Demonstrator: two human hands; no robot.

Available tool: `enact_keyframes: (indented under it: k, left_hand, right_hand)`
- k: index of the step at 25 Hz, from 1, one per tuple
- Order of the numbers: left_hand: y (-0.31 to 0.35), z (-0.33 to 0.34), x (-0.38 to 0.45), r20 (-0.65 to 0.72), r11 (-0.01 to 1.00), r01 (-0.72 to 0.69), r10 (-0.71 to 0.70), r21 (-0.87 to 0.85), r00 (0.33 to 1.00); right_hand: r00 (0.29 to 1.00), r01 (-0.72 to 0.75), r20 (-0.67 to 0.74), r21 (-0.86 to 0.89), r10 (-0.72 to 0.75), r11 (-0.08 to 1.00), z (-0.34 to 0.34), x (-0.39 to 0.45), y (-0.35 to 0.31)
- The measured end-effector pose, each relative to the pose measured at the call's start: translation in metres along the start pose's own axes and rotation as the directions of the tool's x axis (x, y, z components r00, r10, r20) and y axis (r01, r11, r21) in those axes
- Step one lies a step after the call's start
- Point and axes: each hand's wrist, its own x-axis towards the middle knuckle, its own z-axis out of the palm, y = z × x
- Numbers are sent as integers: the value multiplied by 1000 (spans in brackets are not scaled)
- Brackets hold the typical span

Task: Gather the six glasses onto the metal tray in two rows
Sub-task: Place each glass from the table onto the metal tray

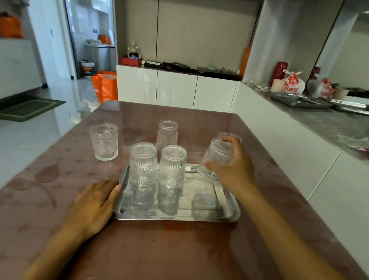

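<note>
Holding a ribbed glass (216,160) in the right hand (233,167), fingers curled around its side and thumb on the near wall, tilted and a little above the far right part of the metal tray (231,209). Not yet set down, by the look of the gap under its base; probably meant as the third of the back row, beside the two already placed.

Resting the left hand (96,201) flat on the table (167,252), fingers stretched out and holding nothing, fingertips touching the left rim of the tray. Most likely done to keep the light tray from sliding on the smooth surface while glasses come down on it.

Standing on the tray, side by side along the far edge and mouth down: left tray glass (142,165) and middle tray glass (172,167), close but seemingly not touching. Leaving the near half of the tray free, apparently for the second row.

Waiting on the table: upright glass (103,141) to the far left, well apart from the tray; inverted glass (167,135) just behind the tray; last glass (230,136) mostly hidden behind the right hand, orientation not clear.

Judging by this, about one third done, with the third glass close to placing. Needing a slow, straight lowering, because a tilted base on metal can slip or knock the neighbour.
</note>
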Motion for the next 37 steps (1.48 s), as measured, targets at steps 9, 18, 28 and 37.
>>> enact_keyframes:
  k: [9, 18, 28, 37]
  left_hand:
    - [9, -6, -3, 55, 997, -18, 14, 81, 998]
    - [3, -2, -2, 67, 995, 12, -18, 101, 998]
    - [-1, -22, 47, -209, 955, 143, -200, -262, 957]
    - [-14, -11, 149, -76, 686, 452, -592, -571, 803]
  right_hand:
    - [988, -21, 150, -89, 34, 996, 42, 16, 21]
    - [988, 7, 153, -11, -5, 1000, 48, -4, 24]
    - [829, 545, 253, -163, -500, 822, 63, -110, 4]
    - [847, 488, 332, -182, -414, 853, 67, -101, 9]
